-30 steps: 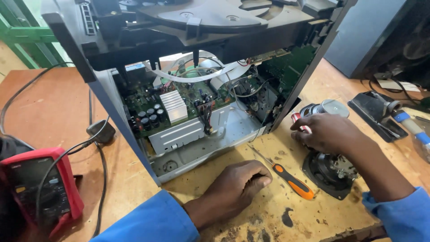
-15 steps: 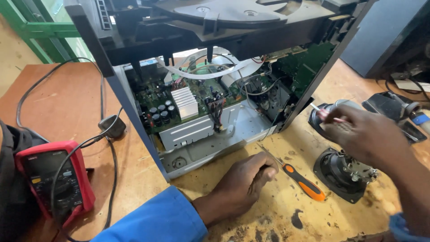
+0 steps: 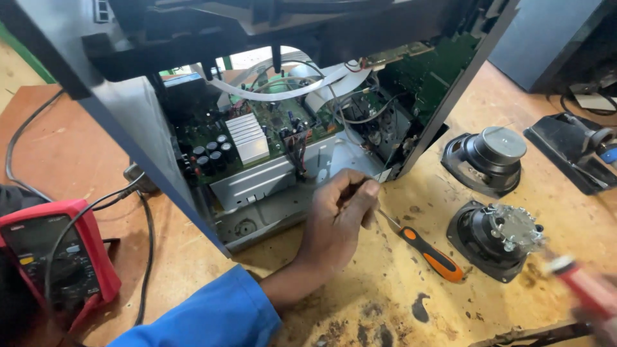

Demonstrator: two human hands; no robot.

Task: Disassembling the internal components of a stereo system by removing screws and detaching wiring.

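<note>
An open amplifier chassis [image 3: 270, 186] leans up on the wooden bench, with green circuit boards, a silver heatsink [image 3: 249, 138] and white ribbon cables showing inside. My left hand [image 3: 340, 215] rests at its lower front edge with the fingers curled; I make out nothing in them. An orange-and-black screwdriver [image 3: 430, 256] lies on the bench, its shaft running under that hand. My right hand [image 3: 601, 318] is blurred at the bottom right corner, holding a red-handled tool [image 3: 578, 286].
Two loose black speakers sit to the right of the chassis, one with a silver magnet [image 3: 491, 157], the other nearer me [image 3: 498, 238]. A red multimeter [image 3: 54, 257] with black leads lies at the left. A black device [image 3: 569, 151] sits at the far right.
My left hand rose from lying flat on the bench to the chassis edge and curled. My right hand left the speakers and swung down to the right corner. The view moved closer.
</note>
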